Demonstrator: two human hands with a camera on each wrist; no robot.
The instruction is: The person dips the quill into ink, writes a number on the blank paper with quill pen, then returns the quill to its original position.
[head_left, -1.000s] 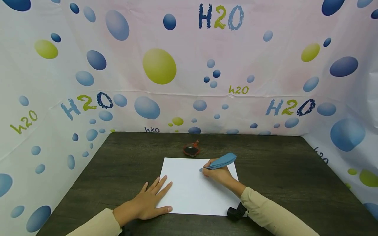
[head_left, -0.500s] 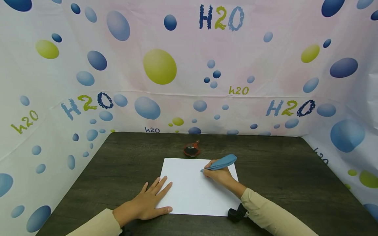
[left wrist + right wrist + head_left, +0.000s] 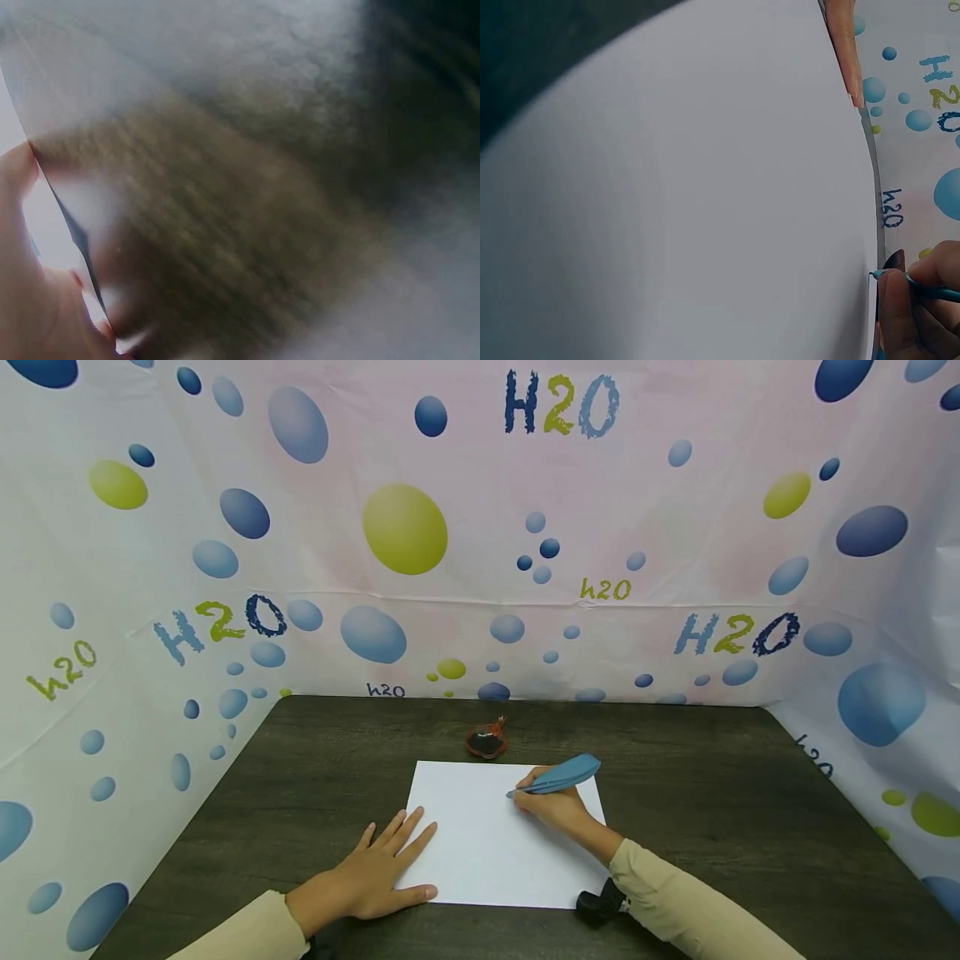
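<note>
In the head view a white sheet of paper (image 3: 487, 852) lies on the dark table. My left hand (image 3: 378, 872) rests on its left edge with the fingers spread and straight. My right hand (image 3: 558, 802) pinches a blue feather-shaped pen (image 3: 566, 774), tilted, its tip low over the upper right part of the sheet. In the right wrist view, fingers (image 3: 900, 307) hold the pen (image 3: 934, 291) near its tip, at the paper's (image 3: 705, 187) surface. In the left wrist view part of the left hand (image 3: 37, 315) shows at the left border; the rest is blurred.
Behind the sheet stands a small dark container with an orange-red rim (image 3: 486, 742), perhaps an inkwell. A black wrist camera (image 3: 598, 906) sits under the right sleeve, over the paper's lower right corner. A patterned backdrop (image 3: 480, 468) surrounds the table (image 3: 705, 777).
The right hand and pen tip have shifted very slightly right, then back left. My left hand and the paper stay in place.
</note>
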